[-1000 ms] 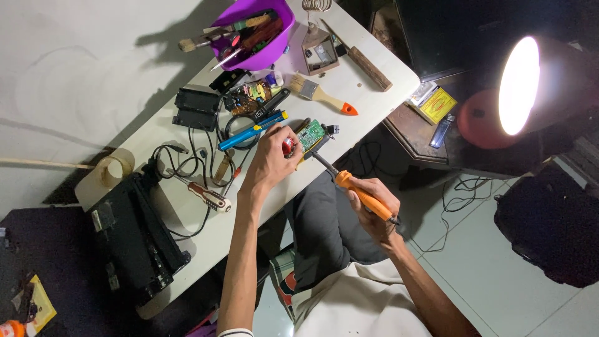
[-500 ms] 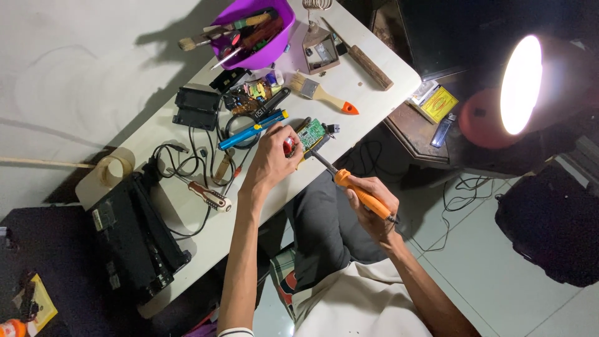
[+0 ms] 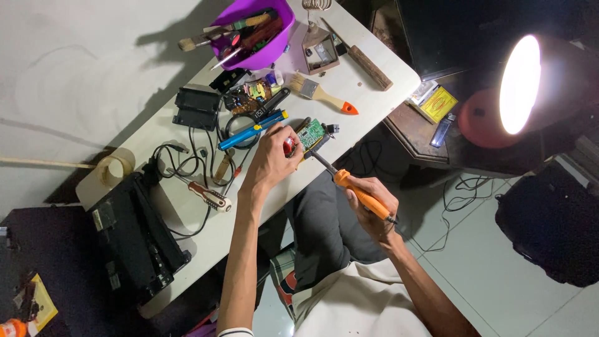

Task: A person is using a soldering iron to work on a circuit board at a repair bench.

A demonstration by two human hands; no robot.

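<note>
My right hand (image 3: 373,206) grips an orange-handled soldering iron (image 3: 349,185); its dark tip reaches up-left to a small green circuit board (image 3: 312,133) at the near edge of the white table (image 3: 365,93). My left hand (image 3: 271,159) rests on the table just left of the board, fingers closed around a small red object (image 3: 288,147) held against the board's edge.
A blue pen-like tool (image 3: 253,130), black cables (image 3: 187,162), a wood-handled screwdriver (image 3: 209,196) and a black device (image 3: 134,234) lie left. A purple bowl of tools (image 3: 253,34), a paintbrush (image 3: 321,93), a tape roll (image 3: 115,167) sit further off. A lit lamp (image 3: 521,84) glares at right.
</note>
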